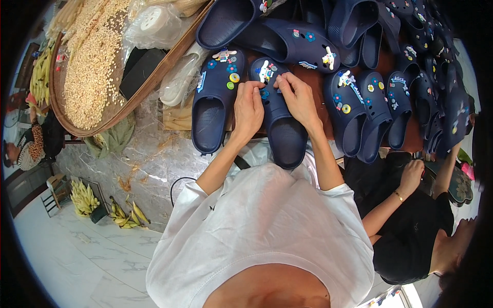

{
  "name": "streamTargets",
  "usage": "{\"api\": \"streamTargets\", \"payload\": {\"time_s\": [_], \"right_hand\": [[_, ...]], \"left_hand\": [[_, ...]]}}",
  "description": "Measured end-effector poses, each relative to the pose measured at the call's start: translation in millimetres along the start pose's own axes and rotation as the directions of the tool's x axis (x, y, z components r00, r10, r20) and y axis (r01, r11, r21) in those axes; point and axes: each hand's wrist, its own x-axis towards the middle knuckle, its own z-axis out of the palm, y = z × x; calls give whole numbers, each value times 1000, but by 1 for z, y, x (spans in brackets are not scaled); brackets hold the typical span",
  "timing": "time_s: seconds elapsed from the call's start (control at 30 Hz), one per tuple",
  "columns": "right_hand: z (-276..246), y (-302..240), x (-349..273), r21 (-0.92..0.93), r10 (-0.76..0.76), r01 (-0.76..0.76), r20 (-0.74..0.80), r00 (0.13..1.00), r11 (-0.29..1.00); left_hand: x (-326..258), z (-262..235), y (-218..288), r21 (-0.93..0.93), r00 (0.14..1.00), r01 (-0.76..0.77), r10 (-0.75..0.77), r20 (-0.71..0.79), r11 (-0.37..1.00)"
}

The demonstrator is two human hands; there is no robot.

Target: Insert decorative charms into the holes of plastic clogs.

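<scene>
A navy clog (281, 123) lies toe-away in front of me, with a white cartoon charm and small coloured charms on its toe. My left hand (248, 105) rests on the clog's left side, fingertips pressing at the charms. My right hand (297, 95) grips the toe from the right, fingers pinched at a charm. A matching navy clog (215, 97) with flower and round charms lies just left of it.
Many more navy clogs (359, 108) with charms cover the surface ahead and to the right. A round woven tray of grain (92, 61) sits at the left, with plastic bags beside it. A person in black (411, 220) sits at my right. Bananas (126, 213) lie on the floor.
</scene>
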Motion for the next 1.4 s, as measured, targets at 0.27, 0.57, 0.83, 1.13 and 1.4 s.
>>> {"api": "streamTargets", "payload": {"time_s": [0.27, 0.57, 0.83, 1.13, 1.4], "right_hand": [[-9, -14, -8, -47, -122, 129, 140, 983, 990], [-22, 18, -14, 218, 82, -104, 106, 991, 970], [-43, 58, -17, -413, -110, -31, -314, 943, 910], [-21, 30, 4, -150, -28, -4, -213, 977, 989], [-7, 26, 15, -207, 110, -148, -186, 976, 967]], "left_hand": [[1, 3, 11, -311, 978, 211, -198, 72, 927], [12, 5, 25, -389, 980, 61, 18, 197, 919], [0, -12, 24, -189, 988, 0, 29, 152, 982], [-24, -11, 28, 75, 917, -268, 231, 325, 960], [-17, -20, 26, 48, 911, -279, 249, 330, 959]]}}
